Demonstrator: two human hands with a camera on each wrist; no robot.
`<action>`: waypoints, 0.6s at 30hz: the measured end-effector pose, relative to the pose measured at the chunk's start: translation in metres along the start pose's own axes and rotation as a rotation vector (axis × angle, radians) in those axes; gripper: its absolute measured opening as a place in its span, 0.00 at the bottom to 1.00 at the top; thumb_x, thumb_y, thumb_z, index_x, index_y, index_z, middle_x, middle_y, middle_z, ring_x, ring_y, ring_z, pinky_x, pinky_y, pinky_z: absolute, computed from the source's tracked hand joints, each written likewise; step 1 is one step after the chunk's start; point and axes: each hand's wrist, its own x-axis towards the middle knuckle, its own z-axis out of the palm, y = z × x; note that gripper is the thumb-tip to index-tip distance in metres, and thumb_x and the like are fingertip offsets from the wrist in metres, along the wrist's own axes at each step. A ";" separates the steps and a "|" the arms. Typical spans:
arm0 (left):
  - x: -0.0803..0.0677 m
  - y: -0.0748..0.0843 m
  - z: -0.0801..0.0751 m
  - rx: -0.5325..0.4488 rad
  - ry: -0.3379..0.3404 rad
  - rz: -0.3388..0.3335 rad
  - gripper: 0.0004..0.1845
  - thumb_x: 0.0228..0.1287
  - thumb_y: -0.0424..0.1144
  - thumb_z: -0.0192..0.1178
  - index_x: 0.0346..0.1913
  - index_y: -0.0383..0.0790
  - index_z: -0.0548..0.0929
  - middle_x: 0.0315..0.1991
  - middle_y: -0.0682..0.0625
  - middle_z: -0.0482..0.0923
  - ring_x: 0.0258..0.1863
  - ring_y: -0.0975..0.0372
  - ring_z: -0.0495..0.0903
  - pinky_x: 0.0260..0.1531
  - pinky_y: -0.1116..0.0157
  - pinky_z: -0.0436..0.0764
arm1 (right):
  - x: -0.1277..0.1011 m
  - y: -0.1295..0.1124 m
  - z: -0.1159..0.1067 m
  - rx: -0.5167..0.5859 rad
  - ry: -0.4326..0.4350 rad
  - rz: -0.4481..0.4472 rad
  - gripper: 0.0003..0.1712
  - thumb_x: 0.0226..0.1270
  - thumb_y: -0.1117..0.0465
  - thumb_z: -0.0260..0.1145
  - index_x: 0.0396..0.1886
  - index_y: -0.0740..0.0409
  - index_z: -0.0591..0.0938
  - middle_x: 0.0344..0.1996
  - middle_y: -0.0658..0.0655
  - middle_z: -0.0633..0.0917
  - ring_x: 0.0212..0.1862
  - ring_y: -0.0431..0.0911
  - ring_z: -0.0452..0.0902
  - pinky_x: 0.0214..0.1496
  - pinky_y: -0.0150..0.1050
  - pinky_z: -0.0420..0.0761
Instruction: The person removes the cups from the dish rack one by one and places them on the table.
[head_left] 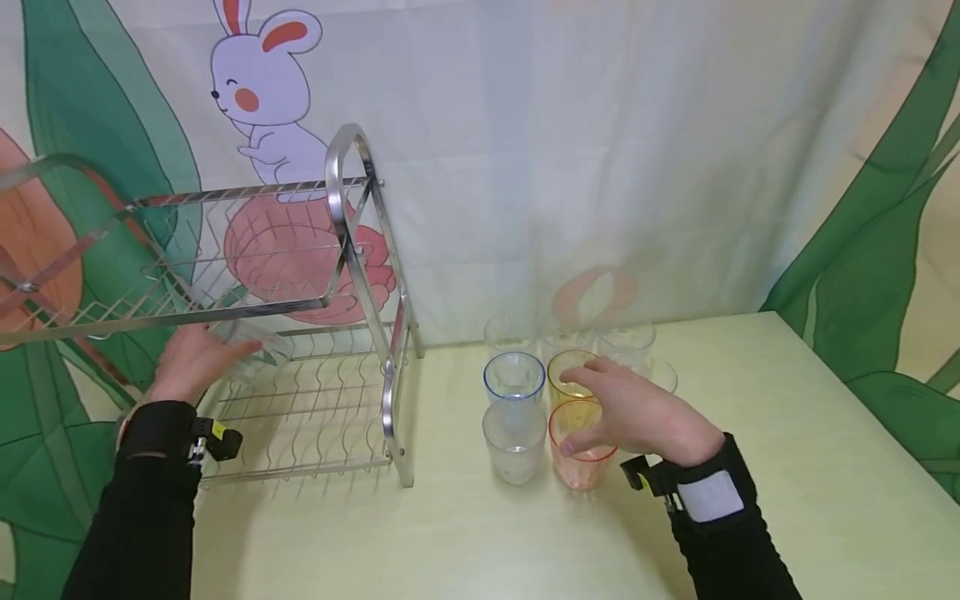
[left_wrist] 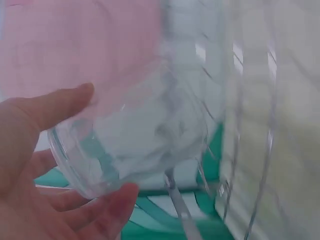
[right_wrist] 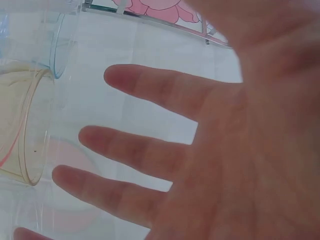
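- At the far left, inside the two-tier chromed wire dish rack [head_left: 352, 250], your left hand [head_left: 191, 362] holds a clear, colourless plastic cup [head_left: 251, 348] between the tiers, just above the lower shelf's wires.
- In the left wrist view your thumb [left_wrist: 47, 107] lies over the cup's [left_wrist: 135, 145] rim on one side and a fingertip curls under it on the other, so the grip is a curled clasp round the mouth end. The cup's long axis is tipped well off upright, with its base pointing away from your palm into the rack.
- To the right of the rack, a cluster of tumblers stands on the pale green table [head_left: 787, 433]: a blue-rimmed clear cup [head_left: 513, 379], a frosted clear cup [head_left: 514, 450] in front of it, and further clear ones behind.
- Your right hand [head_left: 637, 414] hovers over the orange-red tinted cup [head_left: 581, 454], fingers spread and nearly straight, gripping nothing. That cup lies directly below and ahead of your fingertips, upright, mouth up; the yellow-tinted cup [head_left: 570, 371] sits just behind it. Whether your thumb touches the rim, I cannot tell.
- Your right hand is far nearer these cups than your left.
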 end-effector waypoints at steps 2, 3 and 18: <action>0.022 -0.035 0.012 -0.115 -0.008 -0.026 0.60 0.56 0.72 0.58 0.78 0.37 0.43 0.70 0.27 0.51 0.56 0.34 0.67 0.42 0.39 0.73 | 0.000 -0.001 0.001 0.013 -0.001 -0.008 0.46 0.47 0.43 0.80 0.65 0.56 0.75 0.61 0.62 0.73 0.60 0.60 0.70 0.58 0.56 0.73; 0.032 -0.052 0.019 -0.187 -0.001 -0.031 0.60 0.54 0.73 0.58 0.79 0.44 0.42 0.72 0.30 0.50 0.56 0.37 0.68 0.41 0.42 0.76 | 0.000 -0.001 0.002 0.017 0.000 -0.012 0.46 0.47 0.43 0.80 0.65 0.57 0.75 0.61 0.62 0.73 0.60 0.59 0.70 0.58 0.56 0.73; -0.040 -0.022 0.026 -0.627 0.032 0.014 0.44 0.60 0.60 0.63 0.75 0.69 0.53 0.75 0.41 0.45 0.57 0.57 0.72 0.47 0.55 0.81 | 0.000 -0.003 0.001 0.008 0.013 -0.007 0.52 0.43 0.37 0.79 0.66 0.57 0.74 0.60 0.62 0.73 0.59 0.57 0.72 0.58 0.54 0.74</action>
